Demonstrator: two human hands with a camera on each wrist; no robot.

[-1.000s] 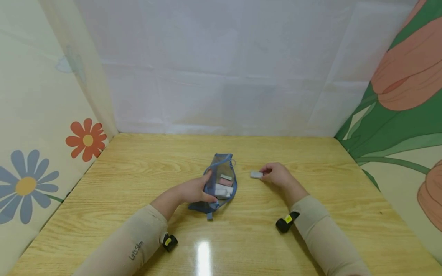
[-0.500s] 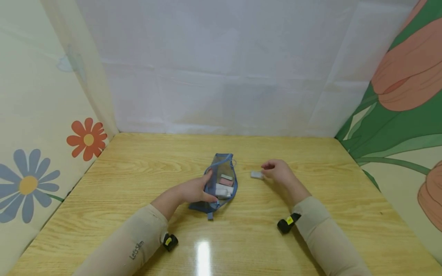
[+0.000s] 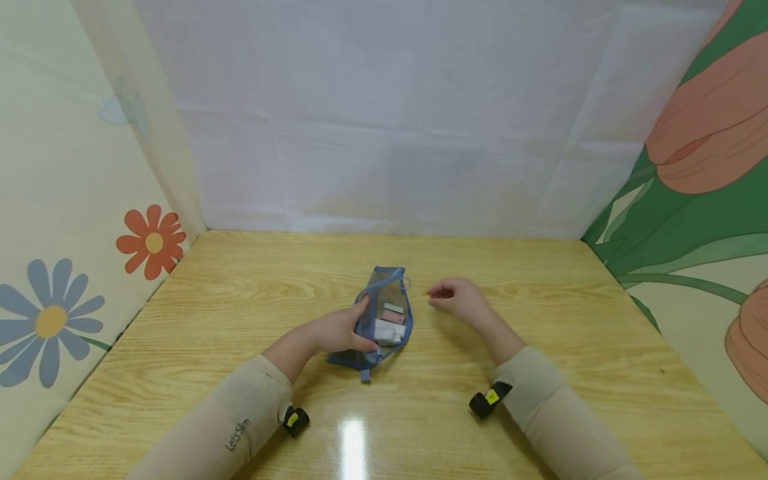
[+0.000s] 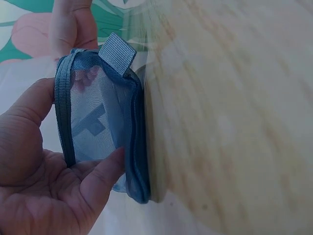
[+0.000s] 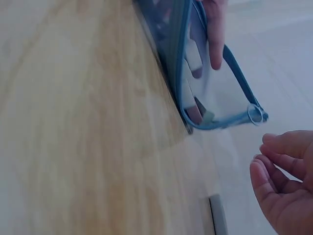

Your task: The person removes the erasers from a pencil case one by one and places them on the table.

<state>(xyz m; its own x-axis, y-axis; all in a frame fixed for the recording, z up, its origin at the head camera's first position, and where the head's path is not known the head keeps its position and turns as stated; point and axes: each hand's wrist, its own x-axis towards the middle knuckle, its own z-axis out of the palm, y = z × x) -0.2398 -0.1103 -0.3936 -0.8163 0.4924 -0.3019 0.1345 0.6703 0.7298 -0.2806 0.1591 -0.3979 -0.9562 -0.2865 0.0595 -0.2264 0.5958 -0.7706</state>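
A blue mesh pouch [image 3: 372, 307] lies on the table with its zippered mouth gaping. Inside it show a white tube-like item [image 3: 387, 332] and a pink-and-pale block [image 3: 393, 314]. My left hand [image 3: 339, 331] holds the pouch's near side, thumb and fingers spread along the opening edge. To the right of the pouch, my right hand [image 3: 465, 303] hovers above the table with bent, relaxed fingers and nothing between them. In the right wrist view a small grey-white flat bar [image 5: 218, 215] lies on the table below that hand; in the head view the hand hides it.
The wood-grain table [image 3: 240, 280] ends at a white sheet [image 3: 384, 133] behind. Flower-printed panels [image 3: 48, 320] stand along both sides. A ring [image 5: 255, 114] hangs at the pouch's zipper end, close to my right fingertips in the right wrist view.
My right hand has let go of the small grey-white bar, lifted off it and moved left towards the pouch. The left hand and pouch have stayed in place.
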